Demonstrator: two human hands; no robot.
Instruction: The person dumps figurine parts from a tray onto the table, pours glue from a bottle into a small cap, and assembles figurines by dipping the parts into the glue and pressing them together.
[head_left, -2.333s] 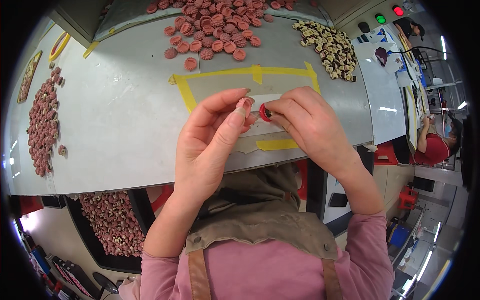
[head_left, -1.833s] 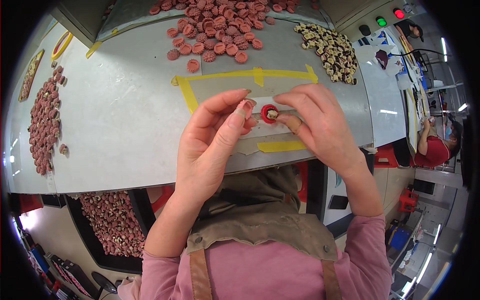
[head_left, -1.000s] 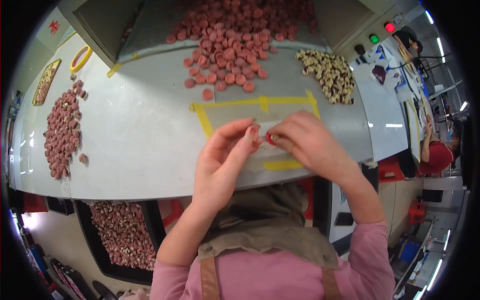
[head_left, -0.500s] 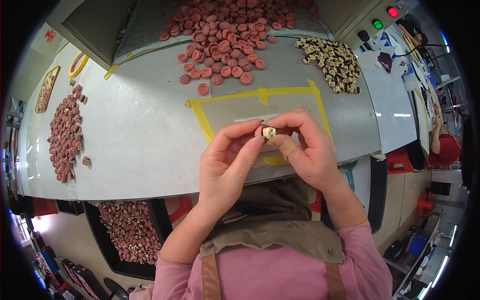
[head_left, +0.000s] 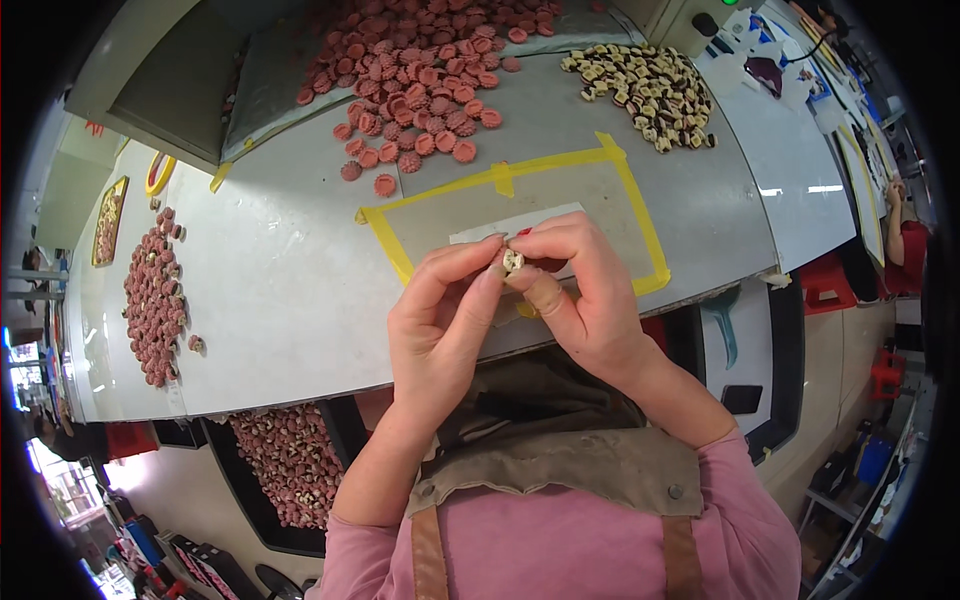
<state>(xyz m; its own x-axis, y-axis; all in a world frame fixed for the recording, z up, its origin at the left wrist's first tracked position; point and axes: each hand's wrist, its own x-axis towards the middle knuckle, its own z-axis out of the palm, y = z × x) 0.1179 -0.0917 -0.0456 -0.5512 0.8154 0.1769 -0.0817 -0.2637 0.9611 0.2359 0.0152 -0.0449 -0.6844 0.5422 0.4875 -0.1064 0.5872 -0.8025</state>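
In front of my chest, the fingertips of both hands meet around a small cream piece (head_left: 513, 260) with dark markings. My left hand (head_left: 436, 318) pinches from the left, thumb against forefinger, where a pink scalloped cap showed a moment ago; it is now mostly hidden by the fingers. From the right, my right hand (head_left: 585, 305) grips the cream piece between thumb and forefinger. Under the hands lies a white paper strip (head_left: 480, 233), inside a rectangle of yellow tape (head_left: 385, 243) on the grey table (head_left: 270, 290).
Loose pink scalloped caps (head_left: 430, 100) are heaped at the back. Cream-and-dark pieces (head_left: 650, 95) lie at the back right, and a pile of pink pieces (head_left: 155, 300) at the left. Below the table edge, a black tray (head_left: 240, 500) holds many pink-and-cream pieces. Another person (head_left: 908, 250) sits at far right.
Both hands have shifted slightly left in the picture, still pinching together. The cream piece has turned, and less of the pink cap shows. The whole view has tilted a little.
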